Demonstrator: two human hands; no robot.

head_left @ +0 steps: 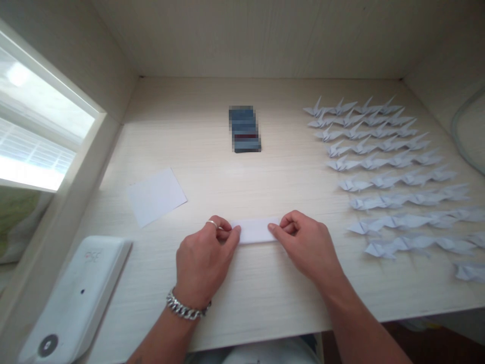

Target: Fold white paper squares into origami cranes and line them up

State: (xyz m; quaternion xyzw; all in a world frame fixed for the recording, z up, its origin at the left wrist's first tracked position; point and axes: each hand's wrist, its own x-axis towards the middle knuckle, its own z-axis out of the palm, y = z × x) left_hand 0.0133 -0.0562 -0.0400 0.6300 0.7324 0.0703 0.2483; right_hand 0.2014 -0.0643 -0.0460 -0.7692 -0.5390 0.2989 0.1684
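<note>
Paper rectangle (256, 231), smooth, between fingers (234, 236)

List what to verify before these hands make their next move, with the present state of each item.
1. Left hand pinches the left end of the white paper strip: ok.
2. Right hand pinches the strip's right end: ok.
3. Strip's edges lined up exactly: cannot tell; too little detail shows.
4. Paper cranes, in rows on the right, stand apart from the right hand: ok.
5. Loose paper sheet lies apart from the left hand: ok.
6. White device at lower left is apart from the left forearm: ok.
</note>
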